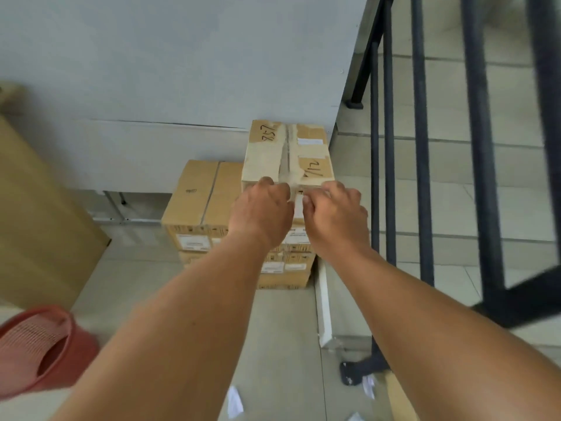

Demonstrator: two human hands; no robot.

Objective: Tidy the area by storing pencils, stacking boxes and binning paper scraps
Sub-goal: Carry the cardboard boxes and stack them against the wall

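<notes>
Pale wall (pixel 151 71) across the back, grey floor (pixel 282 329) beneath, black railing (pixel 422 147) down the right side with tiled steps beyond. Large brown cardboard sheet (pixel 39 223) leaning at far left. Red mesh basket (pixel 39 344) on the floor at lower left, tilted, mouth toward the camera.

Against the wall, two stacks of cardboard boxes side by side, touching: a lower stack (pixel 200 192) on the left, a taller stack (pixel 288 268) on the right. On top of the taller stack, a taped box (pixel 288 147) with black handwriting on its lid, its far end close to the wall.

Both arms stretched forward. Left hand (pixel 261 208) at the near top edge of the taped box, fingers curled over that edge. Right hand (pixel 337 214) just beside it on the same edge, fingers hooked on top, thumb against the front face.

White paper scraps (pixel 235 402) on the floor near the bottom edge, more (pixel 368 387) by the railing foot.
</notes>
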